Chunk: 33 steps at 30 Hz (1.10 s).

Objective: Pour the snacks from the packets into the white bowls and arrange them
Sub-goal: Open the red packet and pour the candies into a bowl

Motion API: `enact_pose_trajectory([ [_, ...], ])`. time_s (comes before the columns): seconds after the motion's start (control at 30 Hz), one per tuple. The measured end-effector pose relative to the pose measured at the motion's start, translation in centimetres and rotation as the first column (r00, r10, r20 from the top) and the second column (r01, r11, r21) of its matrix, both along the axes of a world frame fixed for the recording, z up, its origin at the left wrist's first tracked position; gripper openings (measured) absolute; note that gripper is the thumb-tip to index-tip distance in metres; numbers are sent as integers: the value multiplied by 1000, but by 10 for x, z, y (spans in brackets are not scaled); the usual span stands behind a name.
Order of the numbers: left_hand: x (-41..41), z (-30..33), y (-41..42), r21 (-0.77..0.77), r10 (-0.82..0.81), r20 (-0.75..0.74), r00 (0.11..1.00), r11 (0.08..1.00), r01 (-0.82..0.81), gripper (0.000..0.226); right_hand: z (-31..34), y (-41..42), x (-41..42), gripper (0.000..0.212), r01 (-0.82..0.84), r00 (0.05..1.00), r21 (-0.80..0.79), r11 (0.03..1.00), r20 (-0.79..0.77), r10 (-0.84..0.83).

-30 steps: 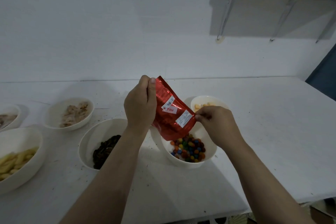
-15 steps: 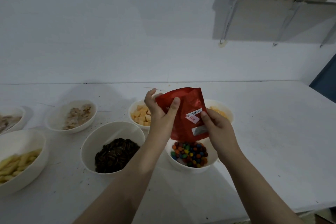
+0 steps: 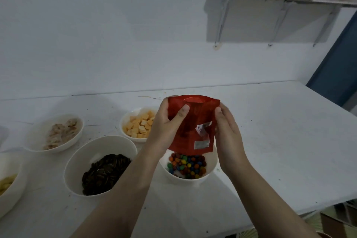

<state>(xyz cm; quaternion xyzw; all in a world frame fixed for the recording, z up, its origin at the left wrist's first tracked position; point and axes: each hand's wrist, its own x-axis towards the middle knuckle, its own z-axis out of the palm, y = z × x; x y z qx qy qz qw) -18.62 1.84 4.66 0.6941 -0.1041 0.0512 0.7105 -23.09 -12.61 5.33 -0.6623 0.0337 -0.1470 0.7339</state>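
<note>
While the red packet (image 3: 191,125) hangs mouth-down directly above the candy bowl (image 3: 188,168), I judge it light, thin, crinkly and slippery, best held at its side edges. My left hand (image 3: 166,127) pinches its left edge, thumb in front; my right hand (image 3: 229,133) grips its right edge. Count: one packet; five bowls visible, four left of the candy bowl.

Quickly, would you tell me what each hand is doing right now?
Left hand: grips the red packet.
Right hand: holds the packet's other edge.
</note>
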Motion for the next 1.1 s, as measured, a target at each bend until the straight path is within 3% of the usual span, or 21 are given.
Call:
enact_pose_trajectory([
  [0.1, 0, -1, 1, -15, -20, 1, 1000, 1000, 20, 37, 5, -5, 0, 32, -28, 999, 11, 1000, 31, 28],
  [0.2, 0, 0, 1, -3, 40, 31, 999, 999, -40, 18, 10, -7, 2, 36, -61, 996, 12, 998, 69, 60],
  [0.3, 0, -3, 2, 64, 106, 85, 991, 992, -112, 10, 16, -7, 6, 18, -58, 996, -44, 997, 63, 60],
  [0.33, -1, -4, 2, 59, 111, 77, 991, 992, -115, 11, 16, -9, 7, 12, -39, 996, -108, 993, 72, 47],
  [0.4, -3, -5, 4, 39, 116, 62, 991, 992, -119, 15, 21, -12, 9, 23, -51, 995, -283, 958, 66, 72],
  [0.47, -6, -5, 5, 24, 112, 64, 992, 993, -114, 14, 23, -12, 10, 30, -72, 992, -546, 835, 46, 115],
  [0.53, -8, -5, 7, -8, 83, 67, 994, 997, -82, 12, 26, -8, 10, 12, 10, 990, -693, 721, 110, 91],
  [0.63, -8, -7, 15, 58, -30, 48, 998, 998, 27, 20, 30, -8, 10, 7, 88, 983, -661, 745, 181, 44],
  [0.77, -2, -15, 27, 158, -83, -16, 996, 984, 85, 16, 29, -8, 8, 8, 80, 985, -645, 760, 166, 37],
  [0.87, 3, -26, 34, 248, -160, -64, 985, 953, 171, 25, 31, -9, 7, 9, 92, 983, -597, 797, 180, 21],
  [1.0, 8, -32, 39, 361, -118, -64, 991, 923, 134, 24, 31, -10, 4, 9, 95, 980, -580, 809, 196, 25],
  [1.1, 12, -33, 43, 514, -129, -14, 992, 850, 118, 21, 33, -13, 2, 9, 126, 976, -548, 827, 218, -5],
])
